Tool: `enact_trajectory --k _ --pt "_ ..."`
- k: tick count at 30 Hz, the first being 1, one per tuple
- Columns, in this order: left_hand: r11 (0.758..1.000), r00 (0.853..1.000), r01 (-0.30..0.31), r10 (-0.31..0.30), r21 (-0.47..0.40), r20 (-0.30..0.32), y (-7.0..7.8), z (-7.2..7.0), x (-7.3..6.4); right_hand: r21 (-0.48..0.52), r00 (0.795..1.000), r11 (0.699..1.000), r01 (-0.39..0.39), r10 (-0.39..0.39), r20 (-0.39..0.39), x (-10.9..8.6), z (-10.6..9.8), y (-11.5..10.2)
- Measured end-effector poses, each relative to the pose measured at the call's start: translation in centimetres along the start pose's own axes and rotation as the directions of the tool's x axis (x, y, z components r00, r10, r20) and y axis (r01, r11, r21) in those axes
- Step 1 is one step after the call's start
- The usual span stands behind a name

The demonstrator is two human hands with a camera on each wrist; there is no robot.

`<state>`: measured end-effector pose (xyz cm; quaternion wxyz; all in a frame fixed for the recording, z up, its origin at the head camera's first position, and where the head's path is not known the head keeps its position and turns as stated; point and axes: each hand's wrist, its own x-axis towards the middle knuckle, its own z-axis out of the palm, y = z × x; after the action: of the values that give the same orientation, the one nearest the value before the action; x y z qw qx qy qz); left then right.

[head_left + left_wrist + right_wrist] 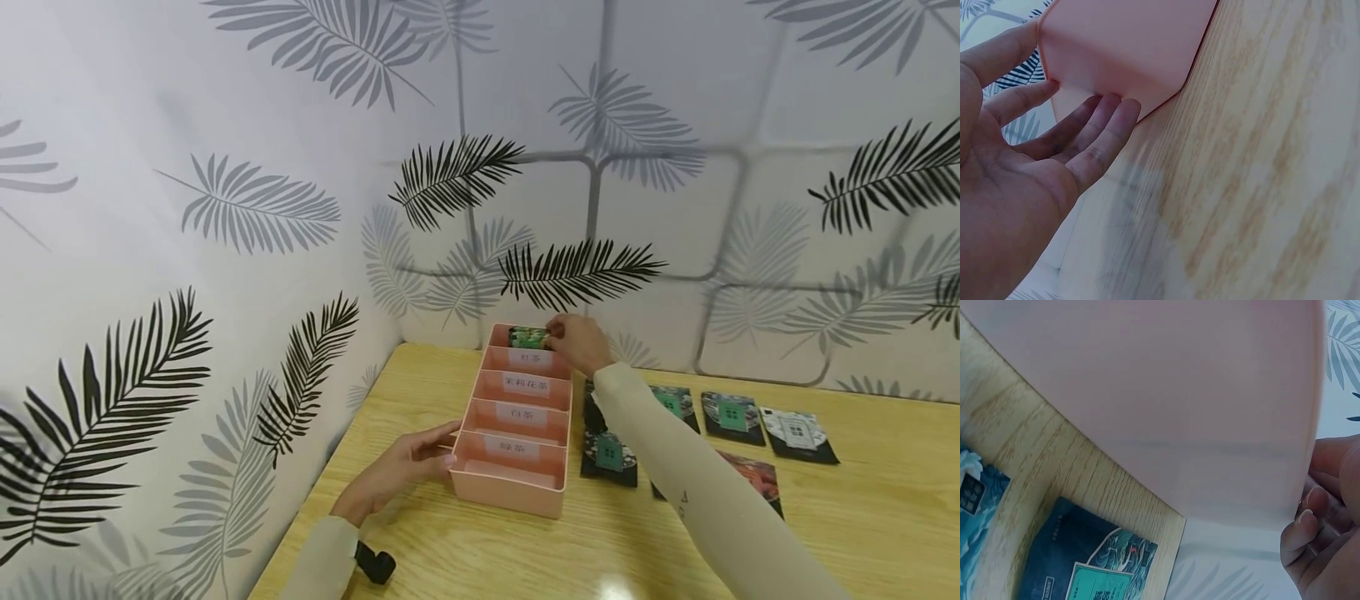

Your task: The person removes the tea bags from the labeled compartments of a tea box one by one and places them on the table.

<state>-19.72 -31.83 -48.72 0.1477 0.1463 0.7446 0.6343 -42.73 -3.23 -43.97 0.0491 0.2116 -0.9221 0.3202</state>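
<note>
A long pink divided box (510, 498) stands on the table, its compartments bearing white labels with Chinese writing. Upright in its farthest compartment is a green tea packet (528, 337). My right hand (581, 343) pinches this packet at its right edge, over the box's far right corner. In the right wrist view, curled fingers (1305, 524) show beside the box's rim, and the box wall hides the packet. My left hand (408, 462) touches the box at its near left corner. Its fingertips (1127, 106) rest against the pink wall, thumb apart at the rim.
Several dark tea packets lie right of the box, among them one with a green label (733, 417), one with a white label (798, 435) and a reddish one (753, 477), partly under the right forearm. A patterned wall (652, 317) rises behind the wooden table (885, 500).
</note>
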Motion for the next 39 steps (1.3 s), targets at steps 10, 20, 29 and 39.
enact_trajectory --k 10,20,29,39 --pt "0.999 0.999 0.036 -0.036 0.004 -0.016 0.3 0.2 0.0 -0.004 1.000 1.000 0.008 -0.008 -0.017 -0.1 0.3 -0.4" --pt "0.999 0.999 0.035 -0.035 0.004 -0.013 0.3 0.3 0.1 0.021 0.995 1.000 0.021 -0.019 -0.102 -0.7 0.3 -0.2" --pt "0.999 0.999 0.042 -0.042 0.002 -0.023 0.3 0.2 0.1 -0.086 0.984 0.996 0.033 -0.047 -0.173 -1.0 0.0 0.3" --pt "0.999 0.999 0.038 -0.039 -0.015 -0.022 0.1 0.2 0.2 -0.167 0.960 0.985 0.040 -0.084 -0.269 -1.2 0.3 0.2"
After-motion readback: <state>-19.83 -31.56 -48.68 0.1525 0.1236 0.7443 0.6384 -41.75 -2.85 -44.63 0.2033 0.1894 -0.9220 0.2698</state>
